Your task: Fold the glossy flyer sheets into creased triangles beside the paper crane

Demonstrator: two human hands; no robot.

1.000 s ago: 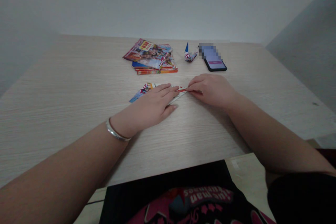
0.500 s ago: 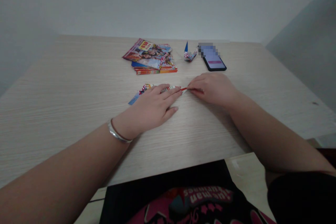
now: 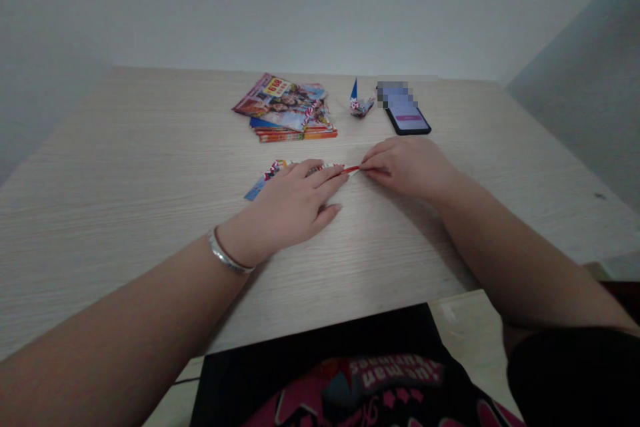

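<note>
A folded strip of colourful printed paper (image 3: 257, 188) lies on the table in front of me, largely hidden under my left hand. With its fingers stretched out, my left hand (image 3: 300, 203) rests flat across the paper and presses it against the tabletop. My right hand (image 3: 407, 163) pinches the narrow right end of that paper between thumb and fingertips. Between the two hands a thin red and white length of the paper shows. How the covered middle is folded, I cannot tell.
A pile of printed leaflets (image 3: 285, 107) lies at the back of the pale wooden table (image 3: 125, 167). Right of it stands a small folded paper figure (image 3: 360, 105) with a blue point. Beside that lies a phone (image 3: 409, 118) with a lit screen. A wall rises behind.
My right hand has shifted very slightly to the right, still pinching the paper's end. The left hand stays flat on the paper, nearly unmoved.
</note>
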